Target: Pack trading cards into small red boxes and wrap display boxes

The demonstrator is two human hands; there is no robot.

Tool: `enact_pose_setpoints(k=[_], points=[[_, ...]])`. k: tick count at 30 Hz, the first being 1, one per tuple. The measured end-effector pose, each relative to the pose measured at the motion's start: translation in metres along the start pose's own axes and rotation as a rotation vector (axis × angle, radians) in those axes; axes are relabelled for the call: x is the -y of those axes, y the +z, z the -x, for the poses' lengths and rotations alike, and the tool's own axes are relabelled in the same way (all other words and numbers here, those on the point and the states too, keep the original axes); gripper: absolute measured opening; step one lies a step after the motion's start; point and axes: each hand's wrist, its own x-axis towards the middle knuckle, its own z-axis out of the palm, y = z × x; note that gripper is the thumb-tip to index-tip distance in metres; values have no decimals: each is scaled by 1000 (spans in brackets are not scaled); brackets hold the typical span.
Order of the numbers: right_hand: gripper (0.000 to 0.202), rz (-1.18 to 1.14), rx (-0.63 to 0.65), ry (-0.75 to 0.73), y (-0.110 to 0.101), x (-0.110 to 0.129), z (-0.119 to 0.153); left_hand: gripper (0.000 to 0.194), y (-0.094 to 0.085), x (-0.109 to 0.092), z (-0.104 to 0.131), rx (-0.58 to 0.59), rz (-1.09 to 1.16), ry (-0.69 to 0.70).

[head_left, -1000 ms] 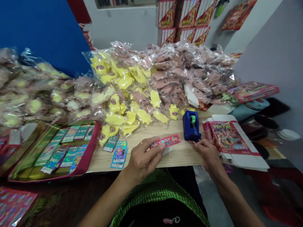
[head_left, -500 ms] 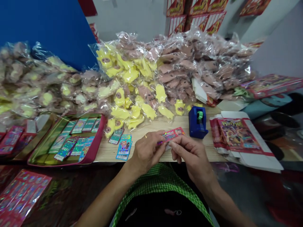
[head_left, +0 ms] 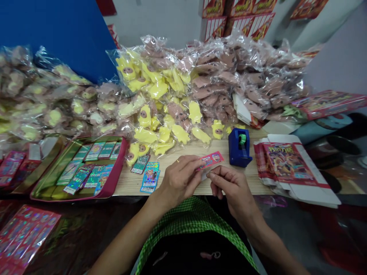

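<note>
My left hand is closed on a small red printed card, its thumb beneath and fingers over the left end. Close to the card's lower right edge, my right hand makes a pinch with thumb and index finger. A pale, see-through bit shows between the hands; whether the right fingers grip it is unclear. Just beyond them stands a blue tape dispenser with a green-cored roll. Several shiny blue cards lie left of my left hand, beside a green card.
A pink-rimmed tray holds green and blue cards at the left. Flat printed boxes are stacked on the right. Bagged yellow figures and bagged brown figures pile up along the back. Red sticker sheets lie at lower left.
The red card has turned so more of its printed face shows. My right fingers have drawn slightly down and away from its edge. My left hand keeps its hold.
</note>
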Motion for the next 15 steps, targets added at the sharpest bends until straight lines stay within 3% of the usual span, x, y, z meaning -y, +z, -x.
enact_pose_setpoints(k=[4,7,11,15], points=[[37,37,10,-111,0,15,16,28,-2,2,0,-48,20,-100],[35,64,28,-147,0,25,21,16,-2,0,0,-41,36,-72],[37,17,12,-96,2,22,11,6,-2,-4,2,-20,46,-40],[38,-76,-96,-6,9,15,4,7,1,-4,5,-35,32,-20]])
